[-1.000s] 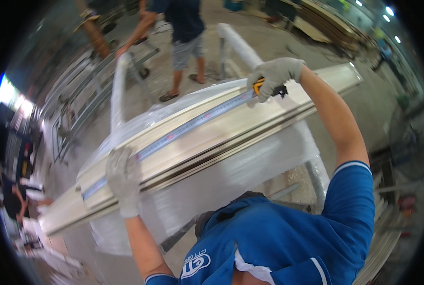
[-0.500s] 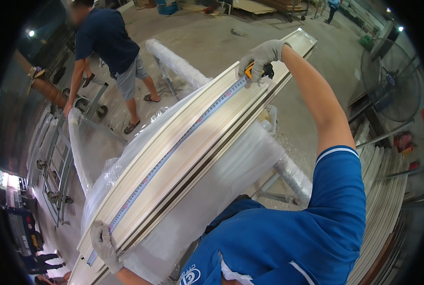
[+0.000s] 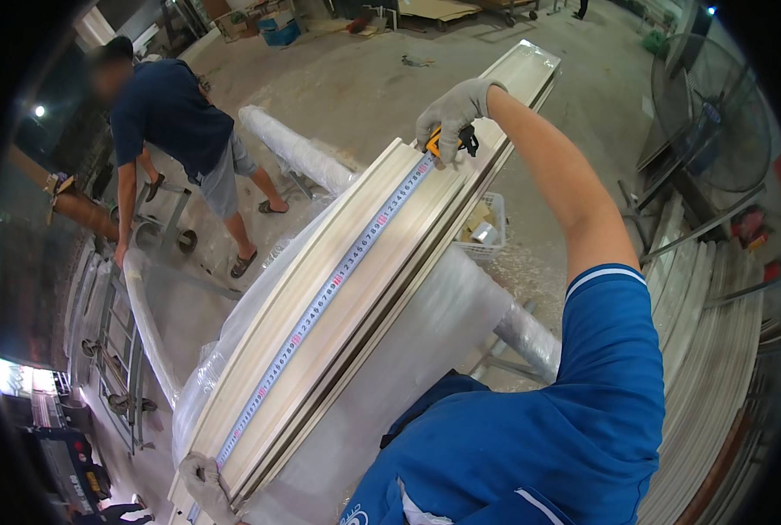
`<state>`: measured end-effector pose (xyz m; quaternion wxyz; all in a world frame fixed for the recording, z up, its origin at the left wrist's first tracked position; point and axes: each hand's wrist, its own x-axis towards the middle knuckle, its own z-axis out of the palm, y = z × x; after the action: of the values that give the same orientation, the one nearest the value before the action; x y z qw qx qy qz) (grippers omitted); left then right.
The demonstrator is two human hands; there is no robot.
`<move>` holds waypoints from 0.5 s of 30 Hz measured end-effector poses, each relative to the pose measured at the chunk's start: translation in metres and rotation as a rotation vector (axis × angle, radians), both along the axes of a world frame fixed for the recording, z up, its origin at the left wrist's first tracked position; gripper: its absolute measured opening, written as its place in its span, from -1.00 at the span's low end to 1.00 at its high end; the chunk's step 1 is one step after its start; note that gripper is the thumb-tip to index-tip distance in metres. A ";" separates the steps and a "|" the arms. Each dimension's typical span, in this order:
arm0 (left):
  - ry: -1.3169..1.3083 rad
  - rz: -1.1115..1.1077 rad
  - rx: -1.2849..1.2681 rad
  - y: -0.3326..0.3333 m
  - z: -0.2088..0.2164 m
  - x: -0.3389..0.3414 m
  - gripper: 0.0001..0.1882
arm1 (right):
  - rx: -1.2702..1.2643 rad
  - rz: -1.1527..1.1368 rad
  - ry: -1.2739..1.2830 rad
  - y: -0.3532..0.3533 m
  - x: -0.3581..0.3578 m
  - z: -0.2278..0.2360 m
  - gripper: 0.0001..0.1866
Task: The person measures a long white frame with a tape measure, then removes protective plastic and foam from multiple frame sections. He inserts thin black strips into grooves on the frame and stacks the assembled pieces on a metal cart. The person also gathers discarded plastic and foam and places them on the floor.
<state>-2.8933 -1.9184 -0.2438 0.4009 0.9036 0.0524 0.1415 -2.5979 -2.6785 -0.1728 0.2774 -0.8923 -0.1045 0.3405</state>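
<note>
Long cream-white panels (image 3: 364, 302) lie stacked at a slant, from the lower left to the upper right. Along the top one runs the pale blue blade (image 3: 336, 278) of a tape measure. Its yellow and black case (image 3: 467, 142) is in my right hand (image 3: 457, 114), gloved in grey, near the far end of the panels. My left hand (image 3: 203, 483), also gloved, is curled at the near end, fingers holding the blade down against the panel; a short piece of blade shows beyond it.
Wrapped rests (image 3: 299, 153) lie under the panels. At the left a person (image 3: 176, 131) bends over a metal trolley (image 3: 115, 350). A white basket (image 3: 485, 227) stands on the floor right of the panels. A large fan (image 3: 712, 114) and stacked long strips (image 3: 714, 350) are at the right.
My view has shifted, so the far panel end and my right hand sit further left and my left hand lower. The blade now shows more broadly. More of the basket shows.
</note>
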 end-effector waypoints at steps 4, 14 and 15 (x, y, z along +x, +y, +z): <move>-0.001 -0.023 0.064 0.008 0.000 0.002 -0.80 | 0.020 0.020 0.010 -0.003 0.006 -0.005 -0.25; -0.017 -0.026 0.051 0.017 -0.007 0.001 -0.80 | 0.058 0.034 0.021 -0.007 -0.001 0.002 -0.26; -0.001 -0.011 0.035 0.018 -0.006 0.001 -0.80 | 0.049 0.036 -0.002 -0.005 -0.003 0.002 -0.26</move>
<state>-2.8920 -1.9008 -0.2501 0.3856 0.9108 0.0449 0.1407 -2.6004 -2.6838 -0.1703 0.2927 -0.8836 -0.1290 0.3421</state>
